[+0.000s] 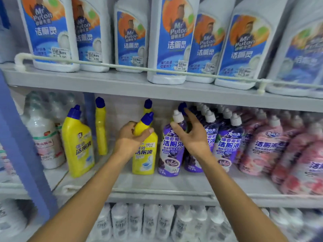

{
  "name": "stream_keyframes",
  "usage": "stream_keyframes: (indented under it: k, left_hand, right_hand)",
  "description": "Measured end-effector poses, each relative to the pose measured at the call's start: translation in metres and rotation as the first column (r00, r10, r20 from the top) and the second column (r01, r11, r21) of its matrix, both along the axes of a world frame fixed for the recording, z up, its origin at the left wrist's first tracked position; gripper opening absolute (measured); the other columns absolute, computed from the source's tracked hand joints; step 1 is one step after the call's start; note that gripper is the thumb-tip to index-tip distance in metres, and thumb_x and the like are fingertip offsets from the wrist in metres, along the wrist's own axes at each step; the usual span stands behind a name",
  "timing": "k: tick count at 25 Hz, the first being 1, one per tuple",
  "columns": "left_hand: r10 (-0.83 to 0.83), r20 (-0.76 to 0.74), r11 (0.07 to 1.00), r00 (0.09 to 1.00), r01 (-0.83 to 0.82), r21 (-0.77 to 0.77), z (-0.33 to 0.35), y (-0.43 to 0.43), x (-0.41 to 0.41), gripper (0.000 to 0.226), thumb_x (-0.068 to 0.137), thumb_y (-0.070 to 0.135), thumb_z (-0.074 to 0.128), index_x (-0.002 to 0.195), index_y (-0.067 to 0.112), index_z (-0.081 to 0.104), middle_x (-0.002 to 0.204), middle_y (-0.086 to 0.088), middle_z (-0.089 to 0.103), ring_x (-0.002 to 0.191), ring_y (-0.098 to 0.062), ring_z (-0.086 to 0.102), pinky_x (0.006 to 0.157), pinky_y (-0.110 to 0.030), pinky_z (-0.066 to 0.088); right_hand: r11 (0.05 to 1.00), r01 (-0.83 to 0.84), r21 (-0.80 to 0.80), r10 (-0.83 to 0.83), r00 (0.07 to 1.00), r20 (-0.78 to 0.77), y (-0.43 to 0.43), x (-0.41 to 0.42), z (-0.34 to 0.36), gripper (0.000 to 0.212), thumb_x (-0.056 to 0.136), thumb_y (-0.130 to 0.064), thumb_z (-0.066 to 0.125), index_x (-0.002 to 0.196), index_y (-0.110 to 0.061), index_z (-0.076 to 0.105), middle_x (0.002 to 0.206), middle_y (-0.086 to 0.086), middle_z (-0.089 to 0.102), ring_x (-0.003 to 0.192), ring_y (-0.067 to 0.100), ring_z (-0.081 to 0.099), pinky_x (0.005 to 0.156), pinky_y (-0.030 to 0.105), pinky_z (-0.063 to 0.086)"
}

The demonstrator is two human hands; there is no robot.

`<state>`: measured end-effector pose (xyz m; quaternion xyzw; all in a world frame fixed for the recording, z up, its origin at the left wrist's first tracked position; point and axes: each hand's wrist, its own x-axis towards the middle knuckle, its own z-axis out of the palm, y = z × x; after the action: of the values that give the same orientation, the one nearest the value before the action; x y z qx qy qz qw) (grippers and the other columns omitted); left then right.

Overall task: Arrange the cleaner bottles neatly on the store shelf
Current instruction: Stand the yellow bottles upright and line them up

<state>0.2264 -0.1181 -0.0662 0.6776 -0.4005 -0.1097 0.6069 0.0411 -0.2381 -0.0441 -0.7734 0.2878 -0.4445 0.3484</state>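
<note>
1. Your left hand (131, 137) grips the yellow bottle (145, 154) round its shoulder, under the blue cap. The bottle stands near the front edge of the middle shelf (157, 182), just beside the purple bottle (171, 151). Hold it low and firm.
2. Your right hand (194, 137) is released, fingers spread by the purple bottle's white cap, holding nothing. Steady that neck before shifting anything.
3. Turn the yellow label square to the front edge. Slide rather than lift, so the neighbours are less likely to topple.
</note>
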Motion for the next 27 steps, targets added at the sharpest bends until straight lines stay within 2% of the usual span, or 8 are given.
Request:
stream_keyframes:
  k: [2, 5, 8, 12, 15, 19, 25, 27]
  left_hand:
    - [0.033, 0.000, 0.999, 0.999, -0.033, 0.031, -0.012, -0.007, -0.009, 0.057, 0.060, 0.065, 0.080, 0.088, 0.019, 0.064, 0.075, 0.001, 0.072, 0.070, -0.020, 0.070, 0.065, -0.034, 0.055]
    - [0.020, 0.038, 0.995, 0.999, -0.023, 0.098, -0.029, -0.006, -0.011, 0.059, 0.060, 0.060, 0.088, 0.096, 0.026, 0.056, 0.087, 0.005, 0.072, 0.082, -0.017, 0.070, 0.070, -0.036, 0.057]
    - [-0.031, 0.016, 0.992, 0.999, 0.029, 0.121, -0.034, -0.004, -0.002, 0.067, 0.052, 0.068, 0.084, 0.097, 0.029, 0.053, 0.090, 0.008, 0.073, 0.085, -0.015, 0.071, 0.070, -0.037, 0.059]
    - [-0.042, 0.048, 0.990, 0.998, 0.035, 0.136, -0.034, -0.006, 0.005, 0.055, 0.065, 0.052, 0.090, 0.097, 0.029, 0.053, 0.091, 0.011, 0.071, 0.088, -0.011, 0.069, 0.072, -0.033, 0.056]
    - [-0.048, 0.043, 0.992, 0.998, 0.043, 0.118, -0.034, -0.004, 0.004, 0.064, 0.049, 0.072, 0.079, 0.094, 0.035, 0.053, 0.088, 0.011, 0.072, 0.085, -0.008, 0.068, 0.072, -0.034, 0.055]
    - [-0.077, 0.007, 0.994, 0.997, 0.076, 0.083, -0.033, -0.004, 0.000, 0.067, 0.044, 0.075, 0.074, 0.094, 0.035, 0.053, 0.091, 0.010, 0.071, 0.086, -0.008, 0.067, 0.068, -0.031, 0.053]
    - [-0.063, -0.003, 0.996, 0.998, 0.063, 0.065, -0.038, -0.006, -0.002, 0.065, 0.048, 0.074, 0.079, 0.097, 0.041, 0.054, 0.094, 0.007, 0.072, 0.088, -0.013, 0.069, 0.073, -0.037, 0.058]
    - [-0.058, -0.010, 0.996, 0.998, 0.058, 0.064, -0.036, -0.007, -0.005, 0.065, 0.050, 0.070, 0.088, 0.096, 0.038, 0.055, 0.093, 0.007, 0.072, 0.086, -0.009, 0.068, 0.068, -0.032, 0.057]
  right_hand:
    - [0.991, 0.099, 0.090, -0.112, 0.982, 0.153, 0.020, 0.002, -0.034, 0.076, 0.075, -0.055, 0.084, 0.137, -0.029, 0.049, 0.121, -0.014, 0.067, 0.109, 0.002, 0.065, 0.094, 0.024, 0.055]
    - [0.993, 0.065, 0.099, -0.085, 0.973, 0.215, 0.029, 0.000, -0.058, 0.070, 0.076, -0.048, 0.087, 0.132, -0.025, 0.051, 0.112, -0.005, 0.073, 0.101, 0.013, 0.072, 0.088, 0.044, 0.060]
    - [0.996, -0.008, 0.092, -0.010, 0.982, 0.191, 0.019, -0.026, -0.051, 0.063, 0.081, -0.031, 0.085, 0.135, -0.020, 0.053, 0.113, -0.002, 0.075, 0.105, 0.016, 0.073, 0.090, 0.047, 0.060]
    - [0.995, 0.013, 0.095, -0.030, 0.984, 0.178, 0.008, -0.082, -0.054, 0.065, 0.086, -0.023, 0.081, 0.144, -0.017, 0.052, 0.117, 0.000, 0.075, 0.111, 0.018, 0.070, 0.097, 0.039, 0.056]
    - [0.992, 0.015, 0.122, -0.039, 0.980, 0.194, -0.004, -0.131, -0.051, 0.061, 0.088, -0.014, 0.074, 0.144, -0.010, 0.051, 0.125, 0.004, 0.072, 0.114, 0.018, 0.068, 0.101, 0.038, 0.055]
    - [0.990, 0.099, 0.103, -0.116, 0.978, 0.174, -0.020, -0.178, -0.046, 0.054, 0.093, -0.007, 0.068, 0.144, -0.013, 0.050, 0.126, -0.001, 0.071, 0.115, 0.015, 0.068, 0.102, 0.038, 0.055]
    - [0.895, 0.447, -0.002, -0.445, 0.891, 0.092, -0.006, -0.164, -0.085, 0.087, 0.076, -0.044, 0.087, 0.147, -0.031, 0.040, 0.132, -0.012, 0.060, 0.115, 0.014, 0.066, 0.091, 0.045, 0.059]
    - [0.849, 0.525, -0.056, -0.519, 0.850, 0.092, -0.008, -0.150, -0.093, 0.091, 0.071, -0.043, 0.089, 0.147, -0.032, 0.038, 0.133, -0.012, 0.055, 0.119, 0.017, 0.063, 0.090, 0.047, 0.058]
